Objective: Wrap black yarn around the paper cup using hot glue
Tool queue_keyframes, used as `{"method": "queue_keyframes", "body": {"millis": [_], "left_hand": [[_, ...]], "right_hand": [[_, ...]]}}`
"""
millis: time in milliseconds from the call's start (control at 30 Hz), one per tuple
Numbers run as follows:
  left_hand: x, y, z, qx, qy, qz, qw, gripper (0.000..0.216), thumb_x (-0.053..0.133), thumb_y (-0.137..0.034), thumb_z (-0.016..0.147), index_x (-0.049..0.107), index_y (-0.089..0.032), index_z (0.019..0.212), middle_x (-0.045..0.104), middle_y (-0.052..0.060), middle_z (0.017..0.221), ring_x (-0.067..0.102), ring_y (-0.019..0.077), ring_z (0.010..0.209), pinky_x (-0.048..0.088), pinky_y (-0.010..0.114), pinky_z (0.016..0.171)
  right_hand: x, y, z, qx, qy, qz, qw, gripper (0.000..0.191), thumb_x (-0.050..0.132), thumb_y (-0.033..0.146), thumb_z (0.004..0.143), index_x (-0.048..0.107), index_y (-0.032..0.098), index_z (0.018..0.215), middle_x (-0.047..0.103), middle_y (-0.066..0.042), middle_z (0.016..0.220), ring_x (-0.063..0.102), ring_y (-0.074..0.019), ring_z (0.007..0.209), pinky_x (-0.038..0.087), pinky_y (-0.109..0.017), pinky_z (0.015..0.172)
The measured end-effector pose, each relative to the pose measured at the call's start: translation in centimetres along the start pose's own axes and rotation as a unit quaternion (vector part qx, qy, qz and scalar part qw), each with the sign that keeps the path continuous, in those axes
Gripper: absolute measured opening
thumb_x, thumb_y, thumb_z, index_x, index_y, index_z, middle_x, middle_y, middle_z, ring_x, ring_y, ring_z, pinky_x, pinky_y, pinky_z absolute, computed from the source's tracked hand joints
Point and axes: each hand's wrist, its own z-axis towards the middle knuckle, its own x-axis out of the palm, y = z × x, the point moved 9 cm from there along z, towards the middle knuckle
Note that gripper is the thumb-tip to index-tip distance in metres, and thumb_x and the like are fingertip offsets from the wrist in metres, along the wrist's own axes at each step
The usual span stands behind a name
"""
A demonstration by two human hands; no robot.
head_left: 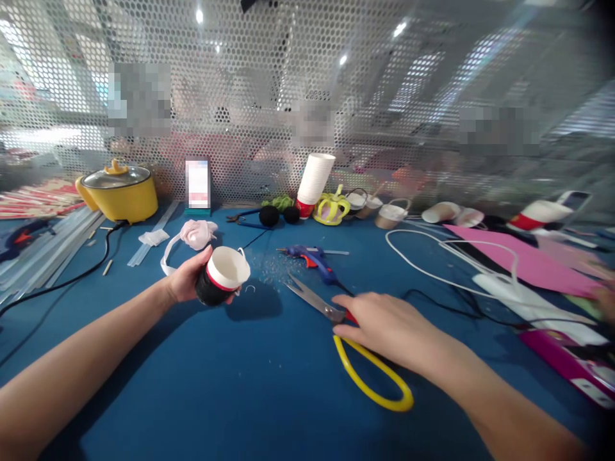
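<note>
My left hand (185, 278) is wrapped round a paper cup (221, 275) with a black outside, a red band and a white inside, held tilted a little above the blue table (240, 390). My right hand (379, 323) lies palm down over the handles of a pair of scissors (314, 299) with yellow loops (375, 378). Its fingers rest on the red pivot part, and I cannot see whether they grip it. The silver blades point up and left. A blue glue gun (314, 257) lies just beyond the scissors.
At the back stand a yellow pot (120, 192), a stack of white cups (314, 182), black pompoms (278, 214) and small cup baskets (391, 214). Pink sheets (519, 259), a white cord (456, 269) and a pink flower ribbon (195, 234) lie around. A perforated screen closes the far edge.
</note>
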Motion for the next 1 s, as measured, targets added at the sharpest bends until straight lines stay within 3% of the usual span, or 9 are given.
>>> {"method": "queue_keyframes", "body": {"millis": [67,133,267,333,467,600,700,833,1000], "left_hand": [[0.4,0.0,-0.1,-0.003,0.013,0.003,1.000,0.063,0.044,-0.067,0.068,0.063,-0.013,0.092,0.067,0.010,0.077,0.062,0.0191,0.059,0.044,0.028,0.052],[0.5,0.3,-0.1,-0.008,0.022,-0.006,1.000,0.063,0.042,-0.067,0.070,0.062,-0.012,0.095,0.067,0.009,0.078,0.062,0.0190,0.061,0.044,0.026,0.052],[0.8,0.6,0.0,0.006,0.053,-0.030,0.998,0.066,0.042,-0.069,0.068,0.062,-0.011,0.092,0.067,0.010,0.077,0.063,0.0196,0.059,0.045,0.026,0.050],[0.8,0.5,0.1,0.014,0.050,-0.030,0.998,0.065,0.038,-0.067,0.072,0.062,-0.010,0.091,0.067,0.010,0.078,0.063,0.0189,0.059,0.045,0.025,0.050],[0.7,-0.7,0.1,0.029,0.039,-0.036,0.998,0.060,0.043,-0.065,0.071,0.062,-0.013,0.092,0.067,0.009,0.077,0.063,0.0200,0.058,0.045,0.026,0.049],[0.0,-3.1,0.0,0.083,0.025,-0.039,0.995,0.060,0.050,-0.064,0.067,0.060,-0.011,0.095,0.068,0.013,0.079,0.062,0.0222,0.055,0.044,0.027,0.044],[-1.4,-4.2,-0.1,0.108,-0.011,-0.064,0.992,0.062,0.049,-0.064,0.068,0.058,-0.011,0.098,0.068,0.013,0.078,0.063,0.0236,0.056,0.045,0.028,0.044],[-2.5,-4.5,-0.3,0.109,-0.038,-0.098,0.988,0.066,0.048,-0.065,0.068,0.055,-0.009,0.103,0.066,0.012,0.078,0.062,0.0222,0.058,0.047,0.029,0.050],[-2.7,-5.3,-0.6,0.123,-0.035,-0.105,0.986,0.069,0.046,-0.066,0.068,0.056,-0.008,0.102,0.065,0.012,0.079,0.061,0.0215,0.059,0.047,0.029,0.048]], "right_hand": [[-2.1,3.1,1.4,-0.086,-0.037,0.099,0.991,0.025,0.054,0.031,0.077,0.063,0.017,0.095,0.067,-0.010,0.081,0.063,-0.0241,0.078,0.045,-0.033,0.064],[-2.8,5.8,3.6,-0.128,-0.027,0.275,0.952,0.027,0.051,0.034,0.079,0.061,0.014,0.094,0.066,-0.008,0.081,0.062,-0.0179,0.072,0.047,-0.029,0.064],[0.5,10.2,8.7,-0.081,0.103,0.545,0.828,0.032,0.045,0.017,0.081,0.047,0.012,0.112,0.062,-0.005,0.077,0.057,-0.0102,0.058,0.047,-0.021,0.048],[1.3,11.9,10.1,-0.092,0.119,0.559,0.815,0.030,0.038,0.011,0.081,0.048,0.013,0.109,0.058,-0.001,0.067,0.053,-0.0078,0.052,0.042,-0.017,0.041],[2.0,11.9,10.5,-0.109,0.120,0.520,0.839,0.022,0.039,0.008,0.078,0.056,0.014,0.091,0.050,0.004,0.056,0.041,-0.0046,0.040,0.034,-0.016,0.037],[1.9,8.7,9.7,-0.103,0.096,0.442,0.886,0.018,0.042,0.011,0.076,0.058,0.014,0.083,0.045,0.006,0.050,0.037,-0.0057,0.038,0.029,-0.019,0.037],[1.1,7.0,9.6,-0.106,0.045,0.372,0.921,0.013,0.049,0.015,0.074,0.060,0.014,0.080,0.052,0.002,0.058,0.045,-0.0078,0.049,0.032,-0.019,0.046],[0.8,8.4,9.9,-0.139,0.008,0.273,0.952,0.012,0.059,0.020,0.069,0.063,0.015,0.080,0.062,-0.004,0.072,0.053,-0.0133,0.065,0.034,-0.022,0.056],[1.5,10.1,10.8,-0.143,-0.012,0.191,0.971,0.012,0.058,0.024,0.071,0.064,0.017,0.080,0.065,-0.005,0.072,0.057,-0.0153,0.065,0.033,-0.022,0.055]]}}
